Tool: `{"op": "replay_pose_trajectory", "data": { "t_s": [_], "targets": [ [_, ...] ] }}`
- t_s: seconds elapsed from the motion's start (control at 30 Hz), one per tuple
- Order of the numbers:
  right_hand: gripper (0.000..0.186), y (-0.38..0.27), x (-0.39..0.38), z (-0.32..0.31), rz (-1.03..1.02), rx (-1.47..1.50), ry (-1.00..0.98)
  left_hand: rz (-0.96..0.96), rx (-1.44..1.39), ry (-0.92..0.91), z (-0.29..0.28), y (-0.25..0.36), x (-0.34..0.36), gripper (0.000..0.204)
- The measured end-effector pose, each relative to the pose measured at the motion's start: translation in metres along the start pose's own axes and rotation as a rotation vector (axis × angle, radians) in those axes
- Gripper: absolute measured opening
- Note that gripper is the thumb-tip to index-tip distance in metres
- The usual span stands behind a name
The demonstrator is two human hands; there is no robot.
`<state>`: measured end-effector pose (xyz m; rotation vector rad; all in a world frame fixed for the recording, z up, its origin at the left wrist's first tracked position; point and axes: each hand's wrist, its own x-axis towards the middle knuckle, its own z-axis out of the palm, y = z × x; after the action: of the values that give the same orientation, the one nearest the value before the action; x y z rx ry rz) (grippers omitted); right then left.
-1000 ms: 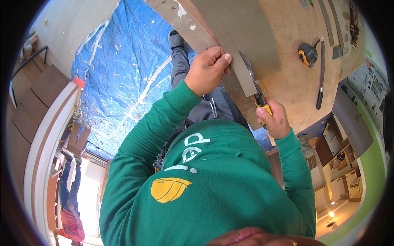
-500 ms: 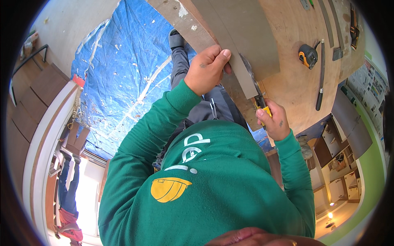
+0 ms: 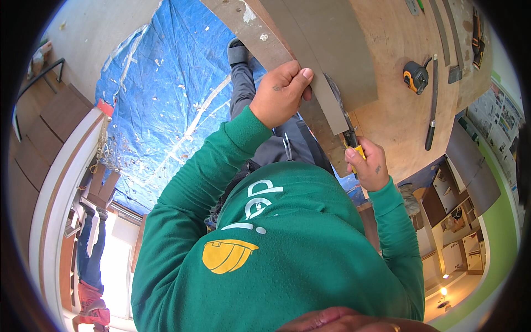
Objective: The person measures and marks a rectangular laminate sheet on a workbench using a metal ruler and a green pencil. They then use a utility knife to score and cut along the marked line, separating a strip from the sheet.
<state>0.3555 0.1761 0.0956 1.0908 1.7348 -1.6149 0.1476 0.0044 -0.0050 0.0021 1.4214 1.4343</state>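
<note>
My left hand (image 3: 279, 94) pinches a narrow grey sheet strip (image 3: 331, 110) along the edge of a larger grey sheet (image 3: 343, 50) lying over the plywood work surface (image 3: 398, 127). Below it, my right hand (image 3: 366, 163) is closed round the yellow handles of metal snips (image 3: 348, 134), whose dark blades lie along the strip, partly hidden by it. A black-and-orange tape measure (image 3: 415, 77) rests to the right, beside a long dark bar tool (image 3: 433, 102).
Grey strips (image 3: 441, 27) and another orange-and-black tool (image 3: 477, 39) sit at the far right of the worktop. A blue tarp (image 3: 149, 83) covers floor at left. A person in red (image 3: 94, 299) is in the background at lower left. Cabinets (image 3: 453, 254) stand at lower right.
My right hand, the snips and the strip's end have shifted slightly toward me. My left hand has moved very little. The person in red has changed posture a little.
</note>
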Motion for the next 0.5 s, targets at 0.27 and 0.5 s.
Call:
{"op": "replay_pose_trajectory", "data": {
  "t_s": [0.27, 0.5],
  "targets": [
    [0.040, -0.0064, 0.0035, 0.0010, -0.047, -0.046, -0.011, -0.025, -0.005, -0.032, -0.0025, 0.0055, -0.0021, 0.030],
    [0.041, -0.0048, 0.0048, 0.0012, -0.028, -0.050, -0.026, -0.012, 0.010, -0.060, -0.0047, 0.0031, -0.0013, 0.030]
  ]
}}
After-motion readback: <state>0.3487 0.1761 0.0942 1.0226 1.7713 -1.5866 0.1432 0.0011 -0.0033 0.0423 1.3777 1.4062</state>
